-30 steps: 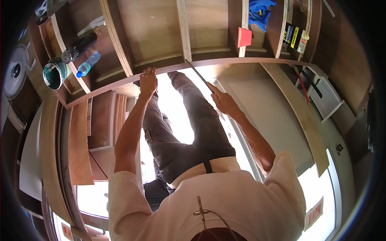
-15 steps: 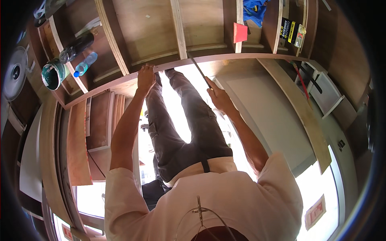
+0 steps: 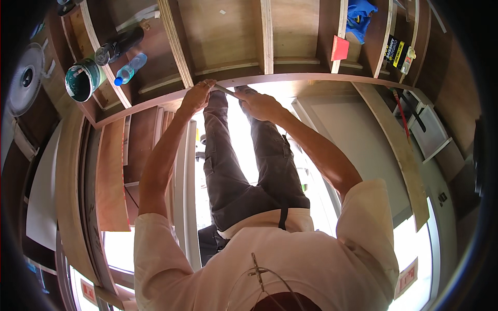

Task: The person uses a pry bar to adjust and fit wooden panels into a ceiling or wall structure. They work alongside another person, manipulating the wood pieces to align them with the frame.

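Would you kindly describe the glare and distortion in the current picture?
Head view: glare whites out the gap between the trouser legs; head view: the fisheye bends the wooden unit's front edge into an arc, with black corners; head view: left hand and right hand show no heavy blur.

Near the upper centre of the frame, the right hand (image 3: 261, 107) grips a slim grey tool (image 3: 225, 90) whose far end meets the fingers (image 3: 209, 83) of the left hand (image 3: 195, 98), at the edge of a divided wooden unit (image 3: 301, 77) arching across the top. Upper left sit a green can (image 3: 97, 73), a blue-capped bottle (image 3: 130, 68) and a dark bottle (image 3: 122, 45); upper right, a red block (image 3: 340, 48) and blue cloth (image 3: 358, 19).
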The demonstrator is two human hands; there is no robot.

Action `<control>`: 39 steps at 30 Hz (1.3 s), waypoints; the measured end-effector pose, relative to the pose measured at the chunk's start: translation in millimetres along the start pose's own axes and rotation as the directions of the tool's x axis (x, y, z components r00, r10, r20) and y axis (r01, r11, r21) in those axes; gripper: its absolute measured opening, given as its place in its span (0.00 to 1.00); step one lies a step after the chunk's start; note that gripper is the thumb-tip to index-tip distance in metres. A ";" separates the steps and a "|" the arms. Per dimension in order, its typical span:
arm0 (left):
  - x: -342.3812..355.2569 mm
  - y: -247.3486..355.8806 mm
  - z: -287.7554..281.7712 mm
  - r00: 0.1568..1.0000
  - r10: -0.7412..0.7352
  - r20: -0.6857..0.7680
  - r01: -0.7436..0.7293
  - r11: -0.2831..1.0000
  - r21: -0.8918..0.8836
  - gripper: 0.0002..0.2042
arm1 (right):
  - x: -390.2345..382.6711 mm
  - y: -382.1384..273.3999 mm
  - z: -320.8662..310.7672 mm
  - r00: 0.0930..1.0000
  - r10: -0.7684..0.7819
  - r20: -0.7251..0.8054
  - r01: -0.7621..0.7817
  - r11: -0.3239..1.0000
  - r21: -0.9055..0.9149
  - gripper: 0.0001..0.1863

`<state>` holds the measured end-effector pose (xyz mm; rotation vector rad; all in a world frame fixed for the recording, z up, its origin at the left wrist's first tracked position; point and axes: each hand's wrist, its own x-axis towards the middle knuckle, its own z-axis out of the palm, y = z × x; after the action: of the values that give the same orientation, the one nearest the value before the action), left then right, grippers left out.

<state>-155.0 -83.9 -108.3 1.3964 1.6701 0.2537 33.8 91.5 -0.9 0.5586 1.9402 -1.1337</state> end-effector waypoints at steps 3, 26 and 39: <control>-8.4 -8.8 13.0 1.000 0.011 -0.010 -0.010 0.999 0.048 0.23 | -0.4 -11.0 -6.7 0.998 0.062 0.033 -0.061 0.997 -0.046 0.25; 32.9 18.9 -0.1 0.935 -0.057 0.351 0.027 0.996 0.089 0.29 | -3.5 30.7 -35.7 0.984 0.082 0.161 -0.076 0.996 -0.042 0.24; 66.7 27.9 34.7 0.986 -0.108 0.127 0.110 0.994 -0.010 0.31 | 16.5 92.5 -20.2 0.990 0.063 0.129 -0.064 0.998 0.005 0.26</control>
<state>-106.6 -30.1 -143.0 1.2770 1.6294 0.1149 80.5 155.0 -56.0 0.5355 1.7954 -1.1116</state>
